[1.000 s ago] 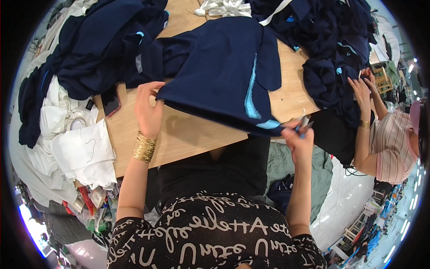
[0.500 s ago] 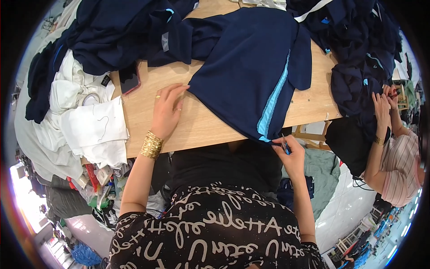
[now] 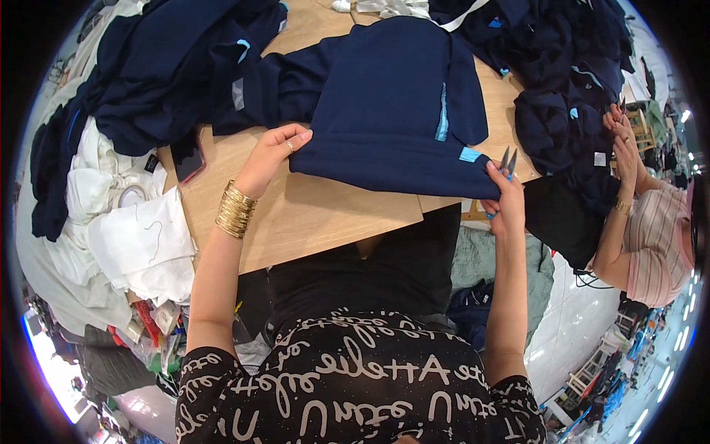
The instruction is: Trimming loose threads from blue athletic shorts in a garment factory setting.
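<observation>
- Half a second ago the dark blue garment (image 3: 392,111) lay slanted on the wooden table (image 3: 310,214). Now it lies straighter, with its bottom edge running almost flat across.
- The left hand (image 3: 277,152) was resting flat on the table before. Now it has moved up to the bottom left corner of the garment.
- The right hand (image 3: 504,198) was lower, near the table's edge. Now it is higher, at the bottom right corner.
- The left arm reaches up from below, with gold bangles (image 3: 235,209) on the wrist. Its fingers are pinched shut on the cloth's corner.
- The right arm reaches straight up. Its fingers are closed around small snips (image 3: 507,161) with the points sticking up, and the fingers also touch the cloth's edge.
- The garment is spread on the table between both hands. It has a light blue stripe (image 3: 443,115) down one side and a light blue tab (image 3: 470,155) at the bottom corner.
- A big pile of dark blue clothes (image 3: 155,74) lies to the left.
- White cloth (image 3: 140,244) hangs off the table's left side.
- Another person's hands (image 3: 620,137) work at the far right.
</observation>
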A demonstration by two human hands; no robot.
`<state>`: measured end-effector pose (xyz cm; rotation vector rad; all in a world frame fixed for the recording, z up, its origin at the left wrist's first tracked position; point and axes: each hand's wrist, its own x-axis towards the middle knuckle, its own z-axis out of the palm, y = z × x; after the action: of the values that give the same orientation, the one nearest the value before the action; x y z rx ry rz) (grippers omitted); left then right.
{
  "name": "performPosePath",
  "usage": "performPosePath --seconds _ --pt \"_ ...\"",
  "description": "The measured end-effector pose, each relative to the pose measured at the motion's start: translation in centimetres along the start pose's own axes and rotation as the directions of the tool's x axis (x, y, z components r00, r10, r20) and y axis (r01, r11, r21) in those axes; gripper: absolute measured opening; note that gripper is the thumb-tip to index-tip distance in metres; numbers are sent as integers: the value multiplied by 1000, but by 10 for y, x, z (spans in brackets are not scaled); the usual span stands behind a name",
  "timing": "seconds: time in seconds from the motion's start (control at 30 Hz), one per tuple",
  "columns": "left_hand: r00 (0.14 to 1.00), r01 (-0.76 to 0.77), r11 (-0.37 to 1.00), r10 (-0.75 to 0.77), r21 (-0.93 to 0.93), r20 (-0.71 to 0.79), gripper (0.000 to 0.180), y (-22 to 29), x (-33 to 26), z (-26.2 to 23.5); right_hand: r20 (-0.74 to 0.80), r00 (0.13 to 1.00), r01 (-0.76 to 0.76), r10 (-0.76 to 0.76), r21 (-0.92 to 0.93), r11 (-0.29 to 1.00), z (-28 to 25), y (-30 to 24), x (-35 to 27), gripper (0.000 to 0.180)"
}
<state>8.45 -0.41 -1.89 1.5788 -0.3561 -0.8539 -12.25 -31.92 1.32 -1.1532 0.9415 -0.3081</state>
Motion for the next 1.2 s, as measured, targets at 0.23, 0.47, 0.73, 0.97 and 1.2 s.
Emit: performPosePath --seconds 0.23,0.47,0.73,0.97,1.2 --pt "995 70 996 -65 56 -79 20 -4 6 2 68 991 -128 119 156 979 -11 9 14 5" --pt "999 -7 999 9 34 -51 21 4 6 7 32 995 -100 97 107 989 -8 4 12 7" --pt "984 -103 984 122 142 -132 20 5 -7 12 39 999 -29 29 0 1000 -8 10 11 17" --pt "932 141 981 -177 134 317 20 4 -47 17 222 969 -47 106 -255 966 -22 11 -14 12" --pt "964 -12 976 -47 219 263 17 31 -68 10 239 970 79 40 -471 879 -33 -1 -11 27"
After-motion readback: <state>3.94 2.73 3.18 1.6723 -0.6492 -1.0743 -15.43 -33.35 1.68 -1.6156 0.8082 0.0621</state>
